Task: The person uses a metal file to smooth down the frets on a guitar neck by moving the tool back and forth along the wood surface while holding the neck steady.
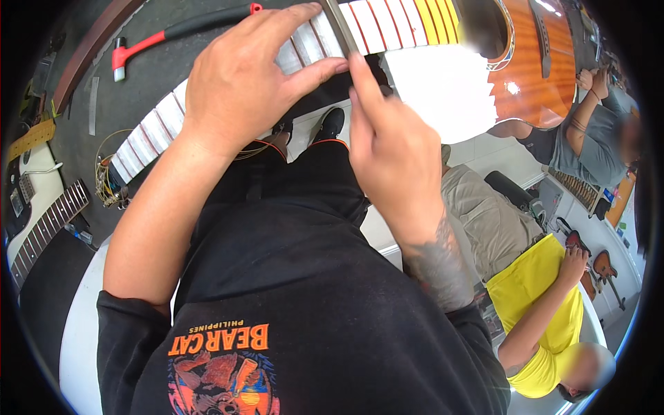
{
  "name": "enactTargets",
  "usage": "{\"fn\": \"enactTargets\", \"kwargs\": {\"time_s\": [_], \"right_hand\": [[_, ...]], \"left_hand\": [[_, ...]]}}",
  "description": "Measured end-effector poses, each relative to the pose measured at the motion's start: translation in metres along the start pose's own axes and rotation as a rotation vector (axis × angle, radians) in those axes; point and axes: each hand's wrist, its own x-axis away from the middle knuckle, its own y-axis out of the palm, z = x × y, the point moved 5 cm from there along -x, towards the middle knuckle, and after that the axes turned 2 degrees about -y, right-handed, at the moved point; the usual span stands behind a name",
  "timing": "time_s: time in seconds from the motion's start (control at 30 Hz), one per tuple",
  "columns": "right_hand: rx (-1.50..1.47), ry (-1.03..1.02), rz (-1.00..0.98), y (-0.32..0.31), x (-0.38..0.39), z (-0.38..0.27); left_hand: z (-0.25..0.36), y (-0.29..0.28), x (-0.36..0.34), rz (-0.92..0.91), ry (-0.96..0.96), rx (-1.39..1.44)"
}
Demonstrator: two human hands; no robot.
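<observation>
An acoustic guitar lies across the top, its glossy orange-brown body (pixel 526 90) at the right. White tape strips cover its fretboard (pixel 387 24) between the metal frets, with yellow strips close to the soundhole. A narrow dark metal file (pixel 338 26) lies across the neck. My right hand (pixel 394 152) is closed on the file's near end, index finger stretched along it. Over the neck, my left hand (pixel 242 83) is spread out; its thumb tip and a fingertip come right up to the file's left side. A white sheet (pixel 443 86) covers part of the guitar body.
A red and black mallet (pixel 149 47) lies on the dark bench mat (pixel 166 69). Loose strings (pixel 107 176) hang near the headstock end. At left are a white electric guitar (pixel 31 173) and another fretted neck (pixel 52 225). Two people, one in yellow (pixel 539 283), are at the right.
</observation>
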Motion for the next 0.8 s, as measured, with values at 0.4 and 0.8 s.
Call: {"fn": "enactTargets", "kwargs": {"time_s": [0.4,0.8], "right_hand": [[-0.036,0.019,0.002,-0.015,0.123,0.019],[-0.032,-0.041,0.005,-0.003,0.022,-0.001]], "left_hand": [[0.004,-0.002,-0.001,-0.004,-0.016,0.041],[-0.001,-0.002,0.004,-0.003,-0.019,0.027]]}}
